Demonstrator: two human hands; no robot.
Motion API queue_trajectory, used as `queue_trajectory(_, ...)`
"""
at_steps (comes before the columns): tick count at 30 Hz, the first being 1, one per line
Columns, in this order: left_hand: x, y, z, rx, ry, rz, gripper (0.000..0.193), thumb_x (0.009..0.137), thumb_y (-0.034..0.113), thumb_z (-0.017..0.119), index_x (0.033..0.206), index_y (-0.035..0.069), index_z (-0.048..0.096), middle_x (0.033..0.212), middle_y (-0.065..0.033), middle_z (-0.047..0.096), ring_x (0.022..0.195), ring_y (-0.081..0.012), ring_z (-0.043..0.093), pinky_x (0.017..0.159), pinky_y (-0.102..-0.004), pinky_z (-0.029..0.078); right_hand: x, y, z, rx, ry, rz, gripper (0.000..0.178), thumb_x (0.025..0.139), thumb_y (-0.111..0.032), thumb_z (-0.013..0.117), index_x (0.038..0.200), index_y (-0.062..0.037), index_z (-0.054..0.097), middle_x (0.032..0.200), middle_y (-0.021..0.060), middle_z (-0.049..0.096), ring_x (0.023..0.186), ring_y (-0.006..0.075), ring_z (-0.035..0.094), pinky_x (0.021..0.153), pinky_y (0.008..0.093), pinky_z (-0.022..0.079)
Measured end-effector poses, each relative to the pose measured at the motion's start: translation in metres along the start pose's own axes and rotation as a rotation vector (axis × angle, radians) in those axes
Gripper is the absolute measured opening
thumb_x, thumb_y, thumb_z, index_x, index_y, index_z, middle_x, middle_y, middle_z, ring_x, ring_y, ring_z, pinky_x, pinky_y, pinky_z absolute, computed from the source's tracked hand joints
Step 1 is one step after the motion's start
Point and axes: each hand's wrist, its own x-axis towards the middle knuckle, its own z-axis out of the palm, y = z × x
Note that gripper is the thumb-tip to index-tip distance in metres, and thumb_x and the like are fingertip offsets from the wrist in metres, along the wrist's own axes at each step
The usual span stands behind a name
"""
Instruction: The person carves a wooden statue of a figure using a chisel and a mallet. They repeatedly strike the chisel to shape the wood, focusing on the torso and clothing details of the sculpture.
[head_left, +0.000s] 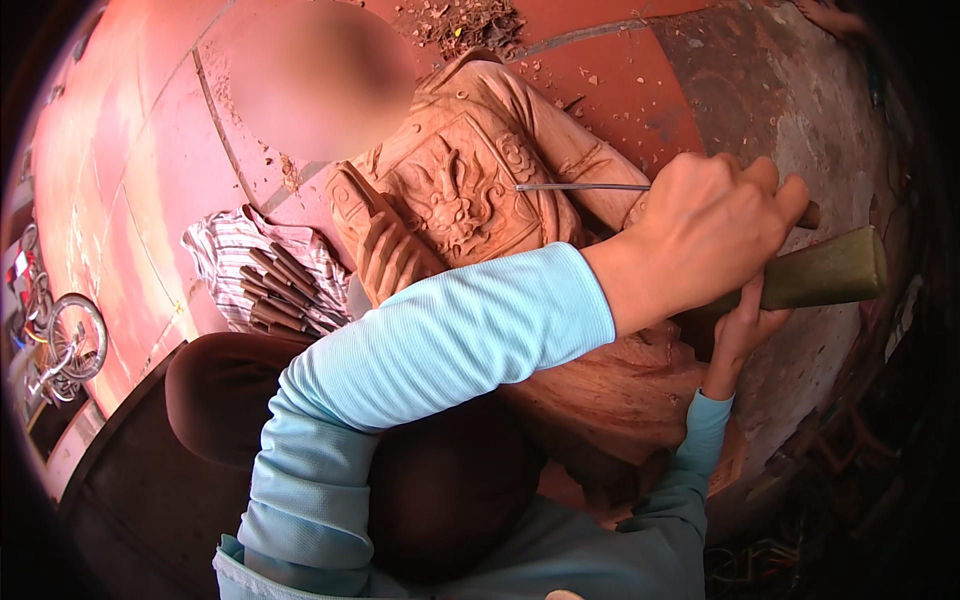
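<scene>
A carved wooden statue (pixel 575 140) lies in front of me, with a dragon relief (pixel 455 205) in a framed panel on its chest. A blur hides its upper end. My left hand (pixel 715 215) reaches across from the left, closed around a slim metal chisel (pixel 585 187). The chisel's tip meets the panel's right side, and its handle end sticks out beyond my fist. Below that fist, my right hand (pixel 745 322) is wrapped round a greenish mallet (pixel 830 270), whose thick end points right. My left hand partly covers the mallet.
Several dark-handled tools (pixel 280 290) lie on a striped cloth (pixel 212 250) left of the statue. Wood shavings (pixel 465 25) are scattered over the red tiled floor (pixel 130 190). A bicycle wheel (pixel 78 337) shows at the far left. My bent knee (pixel 225 390) is beside the tools.
</scene>
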Motion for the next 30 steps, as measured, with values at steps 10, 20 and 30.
queue_trajectory(10, -0.0005, 0.0011, -0.0047, -0.051, -0.016, 0.019, 0.024, 0.07, 0.027, 0.064, 0.088, 0.013, 0.059, 0.07, -0.0027, 0.057, 0.053, -0.0228, 0.062, 0.038, -0.0336, 0.045, -0.0006, -0.0065, 0.0039, 0.051, 0.033, -0.005, 0.021, 0.088, -0.002, 0.059, 0.106, 0.0087, 0.056, 0.095, 0.0087, 0.059, 0.074, 0.0116, 0.053, 0.067, 0.0238, 0.045)
queue_trajectory(20, -0.0002, 0.0001, -0.0037, -0.035, -0.023, 0.015, 0.025, 0.07, 0.027, 0.065, 0.088, 0.012, 0.058, 0.069, -0.0028, 0.056, 0.053, -0.0226, 0.062, 0.038, -0.0338, 0.045, 0.0, -0.006, 0.0035, 0.036, 0.016, -0.001, 0.033, 0.088, 0.0, 0.059, 0.117, 0.0086, 0.049, 0.095, 0.0082, 0.059, 0.074, 0.0114, 0.051, 0.068, 0.0235, 0.044)
queue_trajectory(30, 0.0039, -0.0015, -0.0061, -0.059, -0.015, -0.033, 0.024, 0.071, 0.024, 0.066, 0.092, 0.013, 0.061, 0.072, -0.0027, 0.058, 0.056, -0.0232, 0.062, 0.042, -0.0345, 0.047, 0.0041, -0.004, -0.0022, 0.009, -0.012, 0.003, 0.035, 0.089, -0.003, 0.058, 0.12, 0.0093, 0.047, 0.084, 0.0071, 0.058, 0.074, 0.0119, 0.052, 0.068, 0.0252, 0.045)
